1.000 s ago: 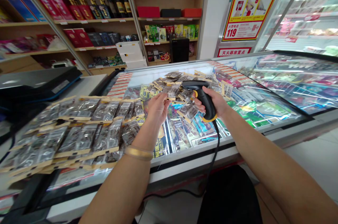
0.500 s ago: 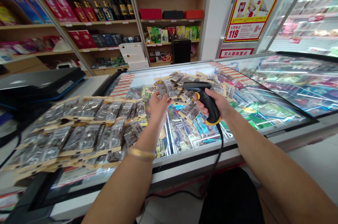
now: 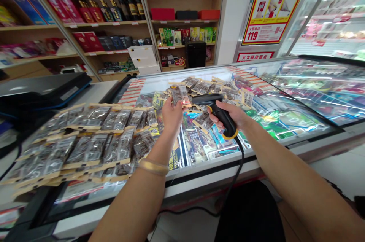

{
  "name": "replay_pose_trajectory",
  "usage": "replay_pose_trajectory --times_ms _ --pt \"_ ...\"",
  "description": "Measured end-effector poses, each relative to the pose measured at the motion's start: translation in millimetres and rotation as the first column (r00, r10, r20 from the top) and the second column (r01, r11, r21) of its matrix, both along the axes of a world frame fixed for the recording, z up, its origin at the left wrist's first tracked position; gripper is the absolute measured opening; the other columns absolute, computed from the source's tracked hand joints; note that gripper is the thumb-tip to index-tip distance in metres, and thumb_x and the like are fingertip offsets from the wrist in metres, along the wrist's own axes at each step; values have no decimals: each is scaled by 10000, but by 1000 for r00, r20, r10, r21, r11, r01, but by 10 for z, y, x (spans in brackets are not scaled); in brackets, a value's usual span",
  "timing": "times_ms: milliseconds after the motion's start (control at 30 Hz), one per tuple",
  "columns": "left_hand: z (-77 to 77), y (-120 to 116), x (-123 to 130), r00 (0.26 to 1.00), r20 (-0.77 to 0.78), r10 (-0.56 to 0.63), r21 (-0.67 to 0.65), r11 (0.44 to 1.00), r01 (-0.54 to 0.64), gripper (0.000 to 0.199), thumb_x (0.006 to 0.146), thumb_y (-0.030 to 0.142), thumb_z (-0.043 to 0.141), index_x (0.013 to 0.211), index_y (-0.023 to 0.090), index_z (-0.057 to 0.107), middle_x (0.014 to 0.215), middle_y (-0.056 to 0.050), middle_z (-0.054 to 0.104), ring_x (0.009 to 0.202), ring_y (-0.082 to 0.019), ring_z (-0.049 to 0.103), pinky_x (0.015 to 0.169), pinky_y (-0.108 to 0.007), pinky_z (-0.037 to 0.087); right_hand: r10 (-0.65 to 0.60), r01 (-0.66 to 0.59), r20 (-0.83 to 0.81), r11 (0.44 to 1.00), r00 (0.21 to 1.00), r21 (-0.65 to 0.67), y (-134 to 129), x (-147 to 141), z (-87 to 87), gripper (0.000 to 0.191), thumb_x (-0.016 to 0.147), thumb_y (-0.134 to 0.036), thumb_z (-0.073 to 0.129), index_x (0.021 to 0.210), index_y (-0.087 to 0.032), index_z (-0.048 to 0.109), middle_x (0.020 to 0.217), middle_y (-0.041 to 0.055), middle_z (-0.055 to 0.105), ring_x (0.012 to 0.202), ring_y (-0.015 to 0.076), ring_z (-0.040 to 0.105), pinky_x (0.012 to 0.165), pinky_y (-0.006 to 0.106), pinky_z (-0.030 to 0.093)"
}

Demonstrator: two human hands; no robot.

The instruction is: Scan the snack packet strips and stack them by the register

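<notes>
My left hand [image 3: 172, 115] is closed on the near edge of a small clear snack packet [image 3: 180, 94] with tan ends and a printed label. In my right hand [image 3: 228, 114] is a black and yellow barcode scanner [image 3: 226, 118], gripped by its handle. Its head points left at the packet, a short gap away, and reddish light shows on the packet's right end. Behind both hands lies a loose pile of similar packets [image 3: 202, 86] on the glass top. To the left, many more packets [image 3: 95, 147] are laid out in overlapping rows.
Beneath the packets is a glass-topped chest freezer [image 3: 199, 175] holding colourful packages. The scanner's black cable [image 3: 238, 169] hangs over its front edge. A flat black device [image 3: 42, 89] stands at far left. Shelves [image 3: 114, 24] with boxes and bottles line the back, beside a fire poster [image 3: 278, 6].
The scanner has moved left and slightly down, closer to the packet in my left hand. That packet has shifted a little right, and reddish light now falls on it.
</notes>
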State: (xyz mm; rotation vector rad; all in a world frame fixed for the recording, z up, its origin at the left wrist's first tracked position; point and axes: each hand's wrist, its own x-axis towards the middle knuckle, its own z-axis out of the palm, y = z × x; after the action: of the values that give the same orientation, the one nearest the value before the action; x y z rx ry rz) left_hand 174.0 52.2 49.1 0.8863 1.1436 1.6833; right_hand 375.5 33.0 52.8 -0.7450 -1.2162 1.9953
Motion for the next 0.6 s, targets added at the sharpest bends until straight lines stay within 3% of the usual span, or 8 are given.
replay_pose_trajectory --times_ms 233,433,500,600 --pt "-31 5 -7 1000 -18 -2 20 1000 3 223 715 73 623 905 189 644 777 12 669 662 -112 618 685 -243 562 -16 15 9 1000 1000 22 11 2 -14 411 809 -547 671 918 -170 551 618 -16 568 435 98 480 404 217 414" --pt "46 -71 6 999 6 37 8 999 -37 584 707 9 604 1249 226 579 860 -5 688 692 -130 629 672 -250 561 -46 46 -1 998 999 45 -13 10 -13 391 819 -531 647 948 -175 551 623 -9 532 434 99 434 398 227 373" --pt "118 -136 -79 998 -23 59 48 997 -58 607 694 -8 618 1249 237 598 910 -16 696 710 -128 628 694 -250 558 -74 74 -12 996 997 52 -39 -35 1 366 828 -527 628 925 -180 561 623 -1 515 433 103 406 387 240 347" --pt "252 -319 -353 992 -91 93 119 990 -82 488 690 -18 630 1112 219 690 970 -26 702 756 -131 637 728 -248 543 -79 80 -31 995 996 56 -86 -178 21 344 822 -522 629 908 -192 582 615 -1 492 435 107 375 383 253 325"
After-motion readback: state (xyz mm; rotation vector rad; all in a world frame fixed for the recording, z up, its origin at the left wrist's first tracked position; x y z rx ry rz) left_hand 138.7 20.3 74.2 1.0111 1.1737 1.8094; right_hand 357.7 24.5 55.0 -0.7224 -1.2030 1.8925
